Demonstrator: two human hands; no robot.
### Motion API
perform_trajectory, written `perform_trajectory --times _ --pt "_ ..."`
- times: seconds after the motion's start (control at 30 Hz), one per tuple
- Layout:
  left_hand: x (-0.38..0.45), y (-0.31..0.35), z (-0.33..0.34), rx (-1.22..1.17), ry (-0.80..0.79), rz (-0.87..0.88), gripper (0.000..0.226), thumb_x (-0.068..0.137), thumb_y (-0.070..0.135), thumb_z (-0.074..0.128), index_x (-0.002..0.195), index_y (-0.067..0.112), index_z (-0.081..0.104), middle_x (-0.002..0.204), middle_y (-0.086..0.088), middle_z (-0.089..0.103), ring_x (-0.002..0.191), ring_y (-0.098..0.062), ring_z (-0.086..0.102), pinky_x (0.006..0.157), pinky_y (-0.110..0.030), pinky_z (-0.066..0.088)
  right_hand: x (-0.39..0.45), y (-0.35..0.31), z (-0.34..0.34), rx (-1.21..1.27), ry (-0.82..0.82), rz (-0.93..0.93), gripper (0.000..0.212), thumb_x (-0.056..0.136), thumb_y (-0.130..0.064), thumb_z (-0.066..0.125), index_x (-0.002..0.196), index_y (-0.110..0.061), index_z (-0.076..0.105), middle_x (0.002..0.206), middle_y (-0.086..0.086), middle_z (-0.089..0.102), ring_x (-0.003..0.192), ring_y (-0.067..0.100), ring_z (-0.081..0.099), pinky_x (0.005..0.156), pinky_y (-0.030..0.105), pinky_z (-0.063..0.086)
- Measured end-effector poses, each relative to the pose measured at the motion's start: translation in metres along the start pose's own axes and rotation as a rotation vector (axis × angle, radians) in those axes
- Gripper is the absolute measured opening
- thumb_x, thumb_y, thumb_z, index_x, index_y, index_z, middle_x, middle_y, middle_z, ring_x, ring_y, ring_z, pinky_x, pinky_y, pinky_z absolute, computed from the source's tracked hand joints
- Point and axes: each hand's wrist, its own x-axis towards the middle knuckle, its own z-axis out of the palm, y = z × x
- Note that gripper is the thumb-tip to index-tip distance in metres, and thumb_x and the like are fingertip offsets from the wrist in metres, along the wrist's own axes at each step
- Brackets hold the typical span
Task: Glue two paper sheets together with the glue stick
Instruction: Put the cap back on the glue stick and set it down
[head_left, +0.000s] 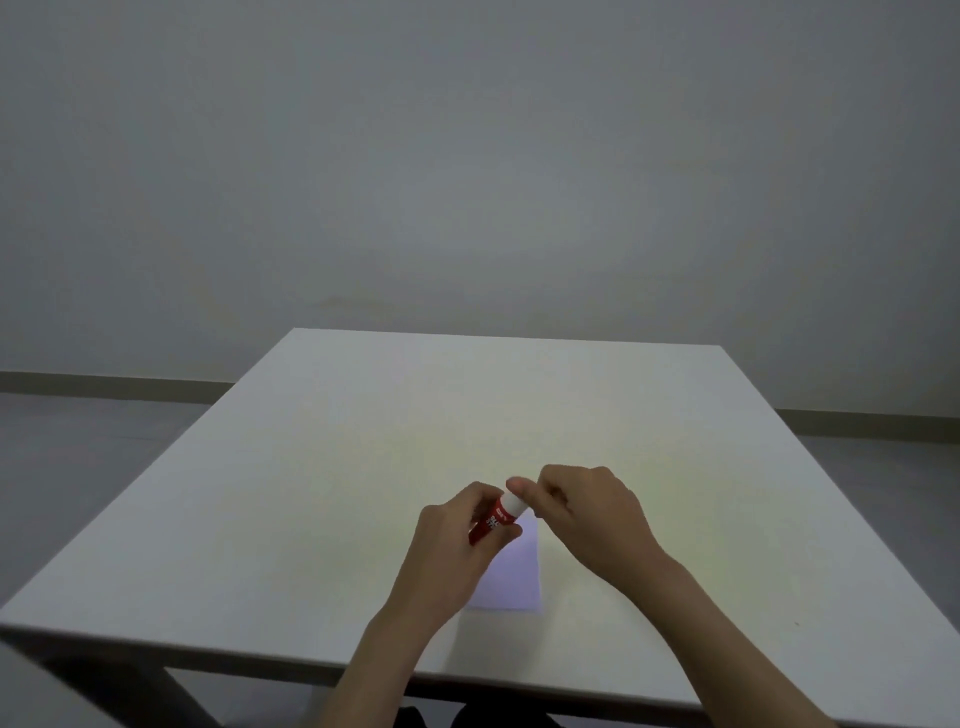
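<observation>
A red glue stick (493, 521) with a white cap is held tilted above the table, cap end up and to the right. My left hand (457, 540) grips its red body. My right hand (582, 514) pinches the white cap (515, 503) between thumb and fingers. Under both hands a pale lilac paper sheet (511, 577) lies flat on the white table (363, 467); its left part is hidden by my left wrist. I cannot tell whether it is one sheet or two stacked.
The table's near edge (311, 660) runs across the bottom, with dark legs below it. A plain grey wall and floor lie beyond the far edge.
</observation>
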Motion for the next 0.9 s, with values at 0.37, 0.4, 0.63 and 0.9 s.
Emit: perform_trajectory --times 0.37,0.4,0.63,0.9 --pt "0.078 -0.038 -0.029 0.075 0.282 -0.249 0.011 0.087 0.015 0.058 0.085 0.008 0.049 0.074 -0.012 0.073 0.069 -0.023 0.061 0.057 -0.025 0.039 -0.034 0.026 0.020 0.371 -0.040 0.120 0.025 0.088 -0.048 0.054 0.073 -0.028 0.062 0.069 -0.014 0.062 0.049 0.004 0.044 0.056 0.022 0.040" --pt "0.081 -0.040 -0.027 0.081 0.289 -0.263 0.012 0.086 0.015 0.059 0.084 0.009 0.049 0.074 -0.012 0.073 0.067 -0.021 0.060 0.056 -0.026 0.039 -0.035 0.027 0.020 0.380 -0.041 0.130 0.024 0.088 -0.046 0.055 0.073 -0.028 0.061 0.068 -0.017 0.061 0.049 0.004 0.044 0.056 0.021 0.040" --pt "0.085 -0.053 -0.019 0.071 0.272 -0.317 0.014 0.085 0.016 0.060 0.086 0.007 0.050 0.078 -0.013 0.074 0.074 -0.024 0.061 0.058 -0.028 0.039 -0.037 0.031 0.011 0.385 -0.026 0.138 0.027 0.094 -0.037 0.050 0.080 -0.020 0.065 0.068 -0.007 0.061 0.054 0.008 0.047 0.059 0.023 0.042" --pt "0.081 -0.057 -0.015 0.010 0.266 -0.370 0.016 0.083 0.014 0.065 0.088 0.005 0.052 0.079 -0.015 0.073 0.077 -0.028 0.062 0.063 -0.029 0.042 -0.041 0.032 0.009 0.400 -0.061 0.158 0.028 0.095 -0.040 0.045 0.078 -0.030 0.064 0.067 -0.008 0.061 0.053 0.003 0.050 0.056 0.016 0.039"
